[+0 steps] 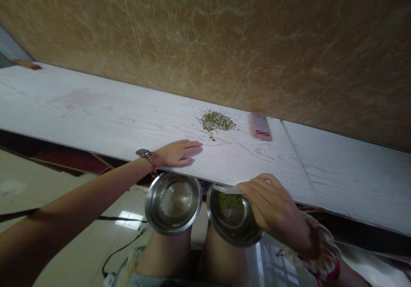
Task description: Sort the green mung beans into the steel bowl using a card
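My left hand rests flat on the white wood-grain tabletop, fingers stretched out and holding nothing. Beyond its fingertips lies a loose pile of small green beans, which look like mung beans. My right hand is closed over the far rim of the right metal bowl, gripping a white flat piece, perhaps a card. More green beans lie in that bowl. Beside it, the left metal bowl holds pale grains, too blurred to name. Both bowls sit at my thighs, below the table edge.
A blurred small packet or box lies right of the bean pile, near the brown marbled wall. A seam crosses the tabletop on the right. A black cable runs over the tiled floor at lower left.
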{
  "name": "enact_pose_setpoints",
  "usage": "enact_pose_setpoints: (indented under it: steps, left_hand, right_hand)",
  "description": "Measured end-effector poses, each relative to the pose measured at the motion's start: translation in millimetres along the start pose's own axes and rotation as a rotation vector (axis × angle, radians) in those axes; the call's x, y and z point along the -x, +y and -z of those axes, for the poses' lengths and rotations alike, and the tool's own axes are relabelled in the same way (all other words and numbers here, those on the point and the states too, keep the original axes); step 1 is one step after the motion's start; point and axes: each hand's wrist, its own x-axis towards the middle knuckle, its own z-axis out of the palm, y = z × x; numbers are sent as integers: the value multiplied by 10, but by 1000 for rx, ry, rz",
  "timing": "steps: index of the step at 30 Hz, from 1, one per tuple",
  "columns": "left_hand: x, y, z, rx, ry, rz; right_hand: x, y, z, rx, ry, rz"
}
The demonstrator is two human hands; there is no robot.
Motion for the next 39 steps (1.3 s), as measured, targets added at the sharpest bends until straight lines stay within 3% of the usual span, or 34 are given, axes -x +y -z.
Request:
enact_pose_setpoints:
  steps: [5,8,14,18,26,35,39]
  left_hand:
    - [1,12,12,15,8,24]
    - [-1,0,-9,5,64,174]
    - [-32,3,-65,-36,133,431]
    - [-47,32,-61,-68,147,583]
    - [-58,61,-34,-86,95,609]
    - [-53,31,-56,-73,129,590]
    - [-49,40,-35,-62,123,580]
  right_hand:
    - [-38,100,3,40,83,-24]
    - [-95,275,-68,81,161,-63]
    - [-257,747,-424,163,319,-126]
    - [-362,1030,-721,232,381,-95]
    - [-381,1318,-1080,354,475,-134]
    - [-299,1327,-1115,324,391,-184]
    - [-289,1255,-1079,290,416,-147]
